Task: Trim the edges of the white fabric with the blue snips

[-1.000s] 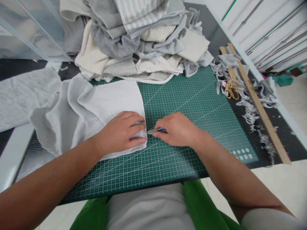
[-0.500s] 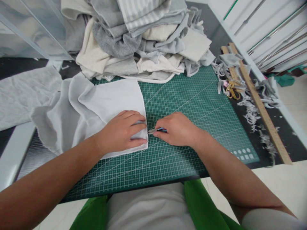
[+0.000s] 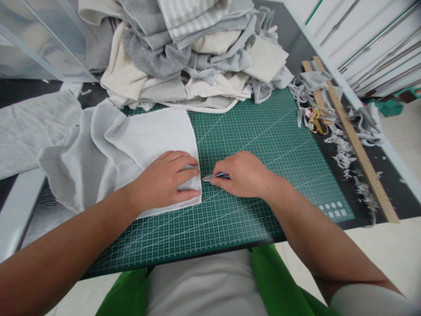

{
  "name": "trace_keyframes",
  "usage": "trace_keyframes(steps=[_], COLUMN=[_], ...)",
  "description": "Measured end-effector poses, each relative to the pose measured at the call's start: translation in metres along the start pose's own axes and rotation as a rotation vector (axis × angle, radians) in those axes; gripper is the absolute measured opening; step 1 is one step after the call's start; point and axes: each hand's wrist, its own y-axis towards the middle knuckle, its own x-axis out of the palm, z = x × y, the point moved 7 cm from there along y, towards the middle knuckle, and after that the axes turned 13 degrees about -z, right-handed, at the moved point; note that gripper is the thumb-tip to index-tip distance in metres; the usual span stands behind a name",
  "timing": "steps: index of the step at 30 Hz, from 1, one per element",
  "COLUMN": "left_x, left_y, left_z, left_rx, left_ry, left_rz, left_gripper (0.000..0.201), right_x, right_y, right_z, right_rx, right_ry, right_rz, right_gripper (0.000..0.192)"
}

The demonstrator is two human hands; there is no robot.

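Still left hand [image 3: 167,180] on white cloth [image 3: 154,136], right hand [image 3: 241,173] gripping cutter [image 3: 214,177].

No legible text, label, brand or number. The green cutting mat [image 3: 263,145] bears only a printed grid and, at its near right corner, small white shape symbols.

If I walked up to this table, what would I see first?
Probably the two hands in the middle of the green cutting mat: the left hand lies flat on a pale grey cloth, and the right hand holds a small blue-handled blade at the cloth's edge. Behind them sits a big heap of grey and cream fabric, and on the right a long wooden ruler lies among cut scraps.
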Motion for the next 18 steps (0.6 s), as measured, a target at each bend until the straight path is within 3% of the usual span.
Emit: trace_keyframes(steps=[18], left_x=[0.0015], left_y=[-0.0002], left_z=[-0.0012], left_rx=[-0.011], left_ry=[-0.004], left_rz=[-0.015], left_gripper=[0.039], right_x=[0.0038], right_y=[0.0017], right_z=[-0.0066], right_rx=[-0.014], right_ry=[-0.035], right_rz=[-0.032], right_gripper=[0.027])
